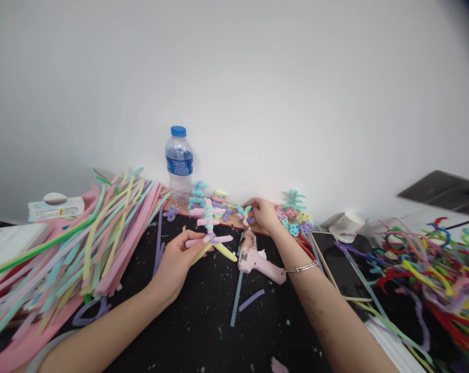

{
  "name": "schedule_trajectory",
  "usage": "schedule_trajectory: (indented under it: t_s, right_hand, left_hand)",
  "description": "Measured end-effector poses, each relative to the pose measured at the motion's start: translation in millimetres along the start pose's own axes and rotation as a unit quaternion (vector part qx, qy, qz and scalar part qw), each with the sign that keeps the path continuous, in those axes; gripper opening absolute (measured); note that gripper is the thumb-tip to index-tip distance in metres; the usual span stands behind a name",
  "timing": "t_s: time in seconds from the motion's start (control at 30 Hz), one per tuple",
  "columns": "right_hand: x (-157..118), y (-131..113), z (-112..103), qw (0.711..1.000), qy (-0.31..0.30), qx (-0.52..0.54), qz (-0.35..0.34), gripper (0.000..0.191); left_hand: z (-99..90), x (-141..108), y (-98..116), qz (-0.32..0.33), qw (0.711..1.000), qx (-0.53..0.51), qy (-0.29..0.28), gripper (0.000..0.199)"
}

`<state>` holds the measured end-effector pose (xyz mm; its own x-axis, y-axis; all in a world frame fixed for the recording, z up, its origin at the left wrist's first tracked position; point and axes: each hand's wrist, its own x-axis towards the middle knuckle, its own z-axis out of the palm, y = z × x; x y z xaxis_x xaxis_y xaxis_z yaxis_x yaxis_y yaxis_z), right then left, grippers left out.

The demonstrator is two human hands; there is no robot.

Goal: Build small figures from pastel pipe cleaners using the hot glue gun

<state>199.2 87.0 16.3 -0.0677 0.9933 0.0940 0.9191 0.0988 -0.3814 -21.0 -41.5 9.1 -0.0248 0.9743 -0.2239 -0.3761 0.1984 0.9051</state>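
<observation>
One person works here with two bare hands over a black counter (pixel 203 331). The left hand (pixel 175 261) is curled loosely, thumb on top, pinching the stem of a pastel pipe-cleaner figure (pixel 210 228) that rises just above and beyond its fingertips, with pink, lilac and yellow arms sticking out sideways. The right hand (pixel 263 212) reaches farther out, fingers closed around one small multicoloured flower piece (pixel 245 213) at its fingertips; a single silver bangle (pixel 302 268) sits on that wrist.

Between the two forearms, just nearer than the right hand, lies one pink glue gun (pixel 257 261), touching the counter. Beyond the left hand, against the wall, stands one water bottle (pixel 179 161) with a blue cap. To the right of the right hand, just beside it, is a cluster of finished flower pieces (pixel 294 217); I cannot count them surely. Further right are one paper cup (pixel 345 227) lying tilted and one dark phone (pixel 337 267), then a tangle of bright pipe cleaners (pixel 432 274). Left of the left hand is a big heap of pastel pipe cleaners (pixel 82 248), too many to count, with one small box (pixel 55 207) beyond it.
</observation>
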Motion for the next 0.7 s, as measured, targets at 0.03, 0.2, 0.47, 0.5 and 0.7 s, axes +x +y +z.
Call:
schedule_trajectory:
  t_s: [0.03,0.2,0.47,0.5,0.7]
  right_hand:
    - [-0.7,0.0,-1.6,1.000,0.006,-0.009,-0.003,0.034]
    - [-7.9,-15.8,-6.7,0.997,0.038,-0.062,-0.036,0.034]
    - [-14.2,-47.4,2.4,0.979,-0.039,-0.109,-0.171,0.022]
    - [-14.3,-47.4,3.5,0.977,-0.045,-0.114,-0.174,0.022]
    - [-18.0,-44.4,-0.1,0.970,-0.082,-0.138,-0.185,0.026]
  left_hand:
    - [-0.2,-0.1,-0.1,0.000,1.000,0.000,0.000,0.032]
    - [-2.3,1.1,-2.5,0.004,1.000,0.006,-0.006,0.031]
    - [-1.6,1.8,-2.4,0.005,1.000,0.002,-0.006,0.031]
    - [-1.5,1.5,-2.2,0.005,1.000,0.000,-0.007,0.031]
    - [-1.8,0.0,-1.6,0.006,1.000,0.005,-0.007,0.031]
